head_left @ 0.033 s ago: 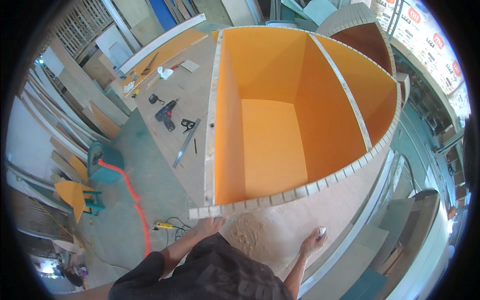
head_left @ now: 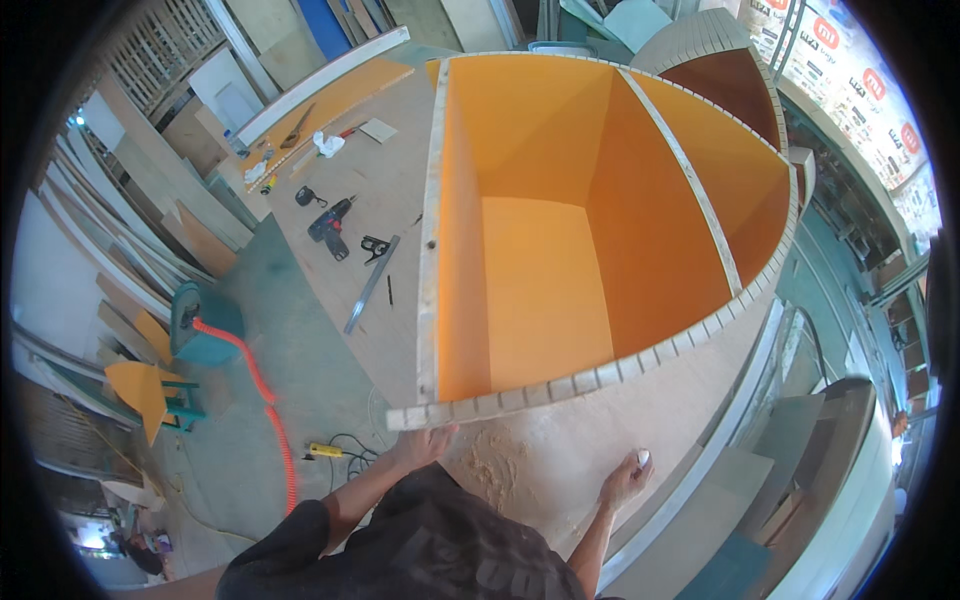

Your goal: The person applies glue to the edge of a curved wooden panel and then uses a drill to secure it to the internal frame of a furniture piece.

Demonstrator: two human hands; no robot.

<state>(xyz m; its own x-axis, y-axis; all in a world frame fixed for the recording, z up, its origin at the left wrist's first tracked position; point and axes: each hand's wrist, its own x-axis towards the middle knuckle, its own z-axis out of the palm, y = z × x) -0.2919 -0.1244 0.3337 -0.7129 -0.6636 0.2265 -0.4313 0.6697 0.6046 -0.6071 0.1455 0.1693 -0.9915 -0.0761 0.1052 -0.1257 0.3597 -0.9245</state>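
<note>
A large curved cabinet (head_left: 540, 290), orange inside and edged with a pale, slotted rim, lies on the worktable with its open side up. My left hand (head_left: 422, 449) is at the cabinet's near left corner, fingers extended against it just below the rim, their tips partly hidden. Over the near right part of the table, my right hand (head_left: 624, 483) is closed around a small white object (head_left: 643, 458), whose kind I cannot make out. Between my hands, a patch of brown shavings or dust (head_left: 495, 470) is scattered on the worktable (head_left: 570, 450).
Left of the cabinet lie a cordless drill (head_left: 332, 230), a tape measure (head_left: 310, 196), a combination square (head_left: 374, 247), a steel rule (head_left: 371, 285) and a handsaw (head_left: 297, 127). An orange coiled hose (head_left: 262, 385) runs across the floor. Stacked panels (head_left: 730, 490) stand on the right.
The cabinet's near left corner has shifted slightly away from me and to the right, and my left hand has moved with it. My right hand is almost unmoved.
</note>
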